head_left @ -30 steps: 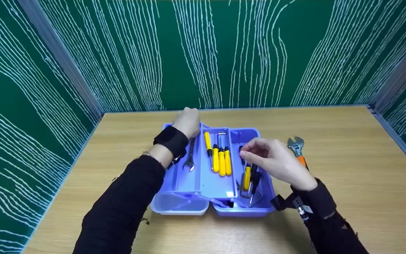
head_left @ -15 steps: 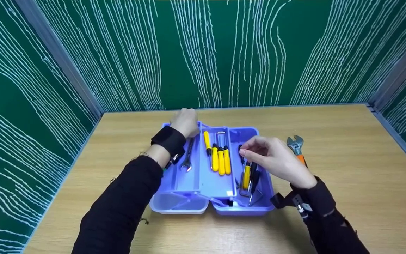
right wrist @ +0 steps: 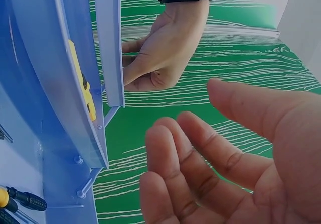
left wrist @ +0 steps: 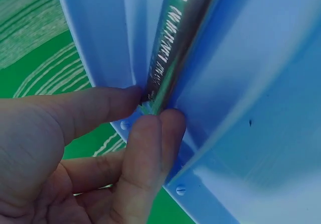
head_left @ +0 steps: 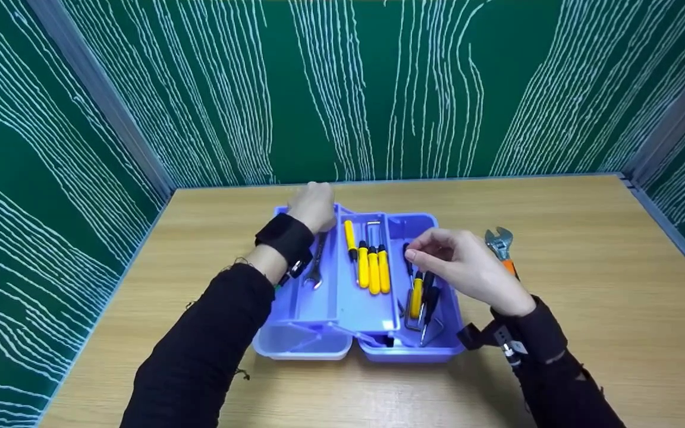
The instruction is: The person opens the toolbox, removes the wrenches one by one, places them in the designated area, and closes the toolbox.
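Observation:
My left hand (head_left: pixel 314 207) is at the far end of the upper left tray in a purple toolbox (head_left: pixel 366 314). In the left wrist view its thumb and fingers pinch the end of a dark metal wrench (left wrist: pixel 170 53), which lies along the tray. The wrench's open jaw end points toward the near side in the head view. My right hand (head_left: pixel 467 267) hovers over the toolbox's right compartment. In the right wrist view its fingers are loosely bent, thumb apart, and nothing is between them. Several yellow-handled screwdrivers (head_left: pixel 373 270) lie in the middle tray.
Hex keys, a yellow-handled tool (head_left: pixel 417 300) and black-handled tools (head_left: pixel 431 304) lie in the right compartment. An adjustable wrench (head_left: pixel 500 244) with an orange handle rests on the table (head_left: pixel 604 285) to the right. Green patterned walls (head_left: pixel 378 89) stand behind the table.
My left hand and the wrench shifted very slightly left between one second and half a second ago. Since then both hands have stayed nearly still.

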Demonstrator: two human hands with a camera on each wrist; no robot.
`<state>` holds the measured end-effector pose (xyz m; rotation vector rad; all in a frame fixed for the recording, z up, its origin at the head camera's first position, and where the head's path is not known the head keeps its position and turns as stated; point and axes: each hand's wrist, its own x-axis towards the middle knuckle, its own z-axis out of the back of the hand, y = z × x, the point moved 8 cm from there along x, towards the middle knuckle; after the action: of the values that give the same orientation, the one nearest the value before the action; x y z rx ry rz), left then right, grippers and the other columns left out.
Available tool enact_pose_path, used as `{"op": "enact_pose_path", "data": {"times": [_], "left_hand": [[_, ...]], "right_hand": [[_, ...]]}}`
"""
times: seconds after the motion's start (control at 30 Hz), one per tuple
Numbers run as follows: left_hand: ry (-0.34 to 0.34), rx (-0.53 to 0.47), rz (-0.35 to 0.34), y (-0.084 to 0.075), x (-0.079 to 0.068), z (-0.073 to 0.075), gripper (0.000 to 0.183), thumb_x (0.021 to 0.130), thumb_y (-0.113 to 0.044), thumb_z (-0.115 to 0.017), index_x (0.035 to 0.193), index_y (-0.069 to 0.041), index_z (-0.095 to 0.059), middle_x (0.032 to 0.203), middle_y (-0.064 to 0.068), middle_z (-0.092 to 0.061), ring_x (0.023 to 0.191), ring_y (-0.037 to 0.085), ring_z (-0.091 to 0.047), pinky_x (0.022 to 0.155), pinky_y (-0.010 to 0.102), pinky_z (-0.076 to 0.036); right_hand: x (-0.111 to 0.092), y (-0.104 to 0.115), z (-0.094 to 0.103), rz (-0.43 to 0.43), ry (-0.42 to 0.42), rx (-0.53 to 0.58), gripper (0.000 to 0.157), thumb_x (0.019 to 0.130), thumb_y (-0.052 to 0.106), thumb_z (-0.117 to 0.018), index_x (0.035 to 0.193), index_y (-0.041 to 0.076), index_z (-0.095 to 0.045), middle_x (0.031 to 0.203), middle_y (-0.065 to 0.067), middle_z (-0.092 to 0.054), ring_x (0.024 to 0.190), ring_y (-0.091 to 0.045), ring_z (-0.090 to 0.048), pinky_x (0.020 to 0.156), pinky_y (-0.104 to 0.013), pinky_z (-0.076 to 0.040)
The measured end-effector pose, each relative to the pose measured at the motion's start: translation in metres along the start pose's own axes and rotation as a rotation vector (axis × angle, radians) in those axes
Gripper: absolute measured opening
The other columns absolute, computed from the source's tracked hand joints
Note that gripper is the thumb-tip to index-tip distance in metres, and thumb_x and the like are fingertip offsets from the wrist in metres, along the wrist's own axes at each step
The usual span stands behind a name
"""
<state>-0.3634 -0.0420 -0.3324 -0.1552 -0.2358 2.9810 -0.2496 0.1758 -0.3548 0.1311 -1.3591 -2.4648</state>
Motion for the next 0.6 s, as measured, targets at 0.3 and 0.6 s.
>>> {"op": "enact_pose_path", "data": {"times": [0.3, 0.6], "left_hand": [[0.045, -0.051, 0.004, 0.0046, -0.0001, -0.0011, 0.011, 0.096, -0.008, -0.074, 0.104, -0.002, -0.07, 0.104, 0.012, -0.061, 0.094, 0.026, -0.058, 0.072, 0.032, -0.046], [0.037, -0.182, 0.026, 0.0104, -0.0003, 0.0018, 0.026, 0.089, -0.013, -0.089, 0.102, 0.0, -0.07, 0.078, 0.004, -0.05, 0.064, 0.019, -0.063, 0.049, 0.021, -0.049]], "right_hand": [[0.0001, -0.0018, 0.0008, -0.011, -0.005, -0.018, 0.025, 0.104, 0.033, -0.073, 0.113, 0.01, -0.075, 0.097, -0.006, -0.075, 0.083, -0.017, -0.067, 0.071, -0.022, -0.055], [0.0007, -0.0022, 0.0014, -0.014, -0.004, -0.012, 0.026, 0.105, 0.033, -0.072, 0.114, 0.009, -0.075, 0.097, -0.006, -0.075, 0.083, -0.018, -0.067, 0.071, -0.022, -0.056]]}}
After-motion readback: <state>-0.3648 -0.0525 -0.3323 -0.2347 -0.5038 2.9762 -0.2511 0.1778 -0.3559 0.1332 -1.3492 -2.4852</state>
